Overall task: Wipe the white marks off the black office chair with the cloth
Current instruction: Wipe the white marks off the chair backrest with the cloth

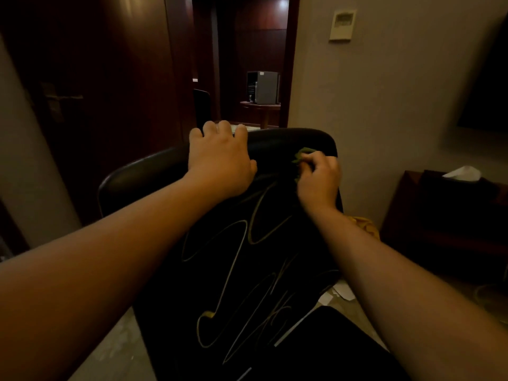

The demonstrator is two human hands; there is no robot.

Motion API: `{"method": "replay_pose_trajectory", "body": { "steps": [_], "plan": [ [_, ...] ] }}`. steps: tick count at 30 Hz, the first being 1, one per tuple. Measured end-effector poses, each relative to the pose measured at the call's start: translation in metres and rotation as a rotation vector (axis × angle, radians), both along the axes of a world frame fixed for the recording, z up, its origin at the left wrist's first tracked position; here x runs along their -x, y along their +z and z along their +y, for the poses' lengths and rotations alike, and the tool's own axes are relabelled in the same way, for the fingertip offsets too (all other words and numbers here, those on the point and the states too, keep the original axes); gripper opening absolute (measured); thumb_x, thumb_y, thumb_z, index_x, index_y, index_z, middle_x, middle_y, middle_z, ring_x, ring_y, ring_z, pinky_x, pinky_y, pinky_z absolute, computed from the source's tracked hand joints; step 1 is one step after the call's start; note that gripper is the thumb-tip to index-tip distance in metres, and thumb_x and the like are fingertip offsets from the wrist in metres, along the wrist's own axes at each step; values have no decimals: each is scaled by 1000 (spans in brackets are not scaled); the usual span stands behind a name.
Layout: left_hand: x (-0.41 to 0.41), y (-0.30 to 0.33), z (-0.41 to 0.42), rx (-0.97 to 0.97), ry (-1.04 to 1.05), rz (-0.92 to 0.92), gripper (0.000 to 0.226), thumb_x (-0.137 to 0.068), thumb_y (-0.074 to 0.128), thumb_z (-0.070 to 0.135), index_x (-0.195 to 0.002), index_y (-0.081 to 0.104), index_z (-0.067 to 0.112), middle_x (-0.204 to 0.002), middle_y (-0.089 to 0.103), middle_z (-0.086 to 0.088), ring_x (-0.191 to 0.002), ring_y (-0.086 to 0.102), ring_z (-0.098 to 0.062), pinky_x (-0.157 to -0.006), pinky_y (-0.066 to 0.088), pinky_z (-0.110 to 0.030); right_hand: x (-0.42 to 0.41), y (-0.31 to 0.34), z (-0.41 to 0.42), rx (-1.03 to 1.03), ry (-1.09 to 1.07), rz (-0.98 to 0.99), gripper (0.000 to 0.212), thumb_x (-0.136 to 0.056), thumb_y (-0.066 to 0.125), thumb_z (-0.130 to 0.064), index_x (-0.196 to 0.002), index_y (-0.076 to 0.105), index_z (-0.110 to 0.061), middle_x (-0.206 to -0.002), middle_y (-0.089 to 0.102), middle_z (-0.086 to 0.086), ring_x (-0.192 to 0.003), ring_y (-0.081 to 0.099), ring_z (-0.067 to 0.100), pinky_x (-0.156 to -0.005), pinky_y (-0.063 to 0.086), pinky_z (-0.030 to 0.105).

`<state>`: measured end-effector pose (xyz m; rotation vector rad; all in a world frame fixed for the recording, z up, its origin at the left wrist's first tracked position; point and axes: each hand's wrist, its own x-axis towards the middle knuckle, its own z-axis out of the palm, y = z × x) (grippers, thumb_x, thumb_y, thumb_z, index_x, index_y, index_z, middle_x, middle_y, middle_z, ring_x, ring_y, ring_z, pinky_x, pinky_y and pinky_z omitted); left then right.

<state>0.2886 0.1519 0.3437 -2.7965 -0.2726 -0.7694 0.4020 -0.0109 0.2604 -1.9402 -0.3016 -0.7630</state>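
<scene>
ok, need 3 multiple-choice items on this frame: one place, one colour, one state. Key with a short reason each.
1. Where does the left hand rest?
A. On the top edge of the black padded office chair back
B. On the dark wooden door handle
C. On the tissue box

2. What colour is the small bunched cloth in the right hand?
A. Red
B. Green
C. Blue

3. What is the state of the pale scribbled marks on the chair back?
A. All wiped away
B. Covered by a towel
C. Still looping across most of the backrest below the hands

Key: 1 A, the fingers curl over the chair's upper rim. 2 B, green folds poke out above the right hand's fingers. 3 C, looping lines run from just under the hands down to the frame's lower part.
</scene>
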Motion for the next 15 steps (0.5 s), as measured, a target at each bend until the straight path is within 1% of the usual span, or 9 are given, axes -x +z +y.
{"method": "replay_pose_trajectory", "body": {
  "steps": [2,4,7,9,11,13,15],
  "plan": [
    [1,1,4,-16,-10,20,71,-93,49,62,-149,33,21,-140,45,-15,-126,44,-36,-102,37,-53,-15,2,-13,4,-105,107,11,-100,51,-23,-103,61,-24,-118,44,4,-115,48,28,-99,38,31],
    [3,-1,5,-34,-4,23,72,-94,48,61,-151,30,20,-142,44,-16,-127,43,-37,-103,37,-53,-18,5,-20,10,-152,186,11,-101,48,-26,-102,58,-25,-114,40,1,-115,46,29,-97,38,33],
    [7,-3,4,-40,26,15,73,-95,48,60,-152,28,19,-144,43,-18,-129,42,-39,-104,35,-54,2,9,-7,44,-74,204,10,-101,48,-24,-101,58,-28,-117,43,0,-116,48,25,-102,44,39],
    [11,-3,4,-41,45,18,72,-95,49,58,-151,29,18,-143,43,-18,-128,43,-40,-104,35,-55,30,6,10,38,32,142,12,-100,50,-23,-100,58,-32,-117,47,-2,-109,53,18,-99,49,37],
    [15,-2,3,-39,61,29,69,-95,50,55,-150,31,17,-141,44,-18,-126,44,-39,-103,35,-54,65,-1,29,50,154,45,12,-99,54,-23,-103,60,-32,-112,49,-6,-102,55,10,-93,53,33],
    [18,1,2,-35,66,49,64,-97,51,51,-148,34,17,-139,45,-17,-125,45,-38,-102,36,-53,100,-11,46,83,302,-48,11,-97,58,-20,-103,63,-28,-108,51,-7,-97,54,6,-88,51,24],
    [20,6,3,-41,54,83,60,-98,53,45,-148,36,17,-140,46,-17,-125,46,-37,-102,39,-51,125,-21,57,72,377,-135,10,-94,62,-15,-99,67,-22,-100,52,-6,-89,54,2,-81,44,11]
  ]
}}
